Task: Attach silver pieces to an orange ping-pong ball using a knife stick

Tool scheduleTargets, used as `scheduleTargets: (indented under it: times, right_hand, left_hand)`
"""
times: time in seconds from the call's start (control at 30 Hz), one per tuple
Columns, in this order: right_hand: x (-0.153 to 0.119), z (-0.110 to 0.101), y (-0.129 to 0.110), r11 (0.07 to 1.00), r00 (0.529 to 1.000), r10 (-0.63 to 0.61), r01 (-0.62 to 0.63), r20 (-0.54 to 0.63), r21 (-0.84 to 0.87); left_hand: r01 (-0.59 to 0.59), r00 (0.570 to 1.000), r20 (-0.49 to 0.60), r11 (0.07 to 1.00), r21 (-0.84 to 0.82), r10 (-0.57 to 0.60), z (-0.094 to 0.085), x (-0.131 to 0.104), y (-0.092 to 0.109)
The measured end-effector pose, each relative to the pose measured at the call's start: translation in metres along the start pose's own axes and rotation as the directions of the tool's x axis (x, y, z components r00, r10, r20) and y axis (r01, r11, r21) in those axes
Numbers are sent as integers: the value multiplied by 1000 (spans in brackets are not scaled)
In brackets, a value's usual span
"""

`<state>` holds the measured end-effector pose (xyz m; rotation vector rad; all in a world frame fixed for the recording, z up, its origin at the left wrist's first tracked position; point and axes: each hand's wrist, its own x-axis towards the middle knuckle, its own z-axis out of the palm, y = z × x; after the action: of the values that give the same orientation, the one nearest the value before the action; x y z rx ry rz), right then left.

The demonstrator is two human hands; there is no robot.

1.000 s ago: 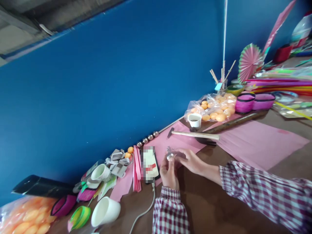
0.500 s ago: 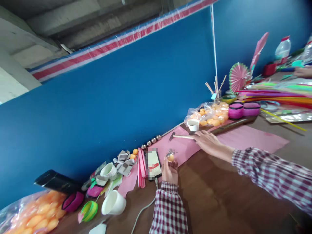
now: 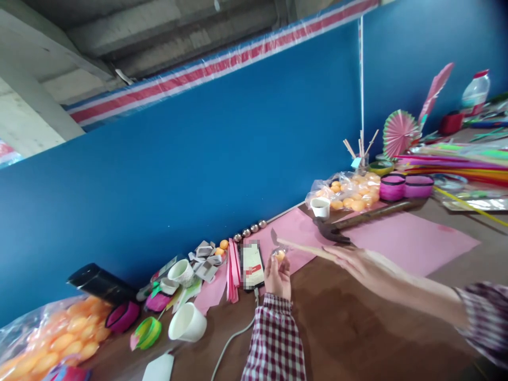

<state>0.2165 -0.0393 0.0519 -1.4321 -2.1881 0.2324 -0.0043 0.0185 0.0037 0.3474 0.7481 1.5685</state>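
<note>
My left hand (image 3: 278, 278) pinches a small orange ball (image 3: 280, 256) with something clear and shiny around it, above the edge of the pink paper (image 3: 297, 233). My right hand (image 3: 351, 260) is closed on the wooden handle of a small hammer (image 3: 305, 247), whose dark head lies up and left, close above the ball. A larger claw hammer (image 3: 335, 230) rests on the paper behind my right hand. Left of my left hand lies a phone (image 3: 252, 267) with a cable plugged in.
Shiny metal balls (image 3: 254, 228) line the blue wall's foot. White cups (image 3: 188, 323), a black box (image 3: 99, 286) and a bag of orange balls (image 3: 59, 333) stand left. Another bag (image 3: 349, 193), purple rings (image 3: 418, 186) and coloured strips (image 3: 468, 161) lie right.
My right hand and the small hammer have come nearer, with the hammer's head closer to the ball. The claw hammer's head is now uncovered. The view has shifted slightly.
</note>
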Motion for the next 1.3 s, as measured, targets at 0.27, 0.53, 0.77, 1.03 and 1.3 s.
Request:
scheduleTargets:
  times: [0.27,0.53,0.77,1.03,1.3]
  right_hand:
    - [-30,9,-10,1000,998,-3,5,-60,31]
    - [-31,9,-19,993,997,34,-26,-73,112]
    - [-29,-1,-27,979,989,98,-75,-111,190]
    - [-34,-4,-28,965,986,138,-113,-91,236]
    - [-37,3,-27,955,988,144,-124,-56,268]
  left_hand:
    - [-19,999,33,1000,18,18,-1,-2,-1]
    - [-20,1000,20,1000,8,19,-2,1,0]
    - [5,1000,-12,1000,-5,-5,0,-2,0]
    - [7,1000,1,999,-41,-7,0,-4,4]
    - [32,999,-30,999,-25,-32,5,-7,6]
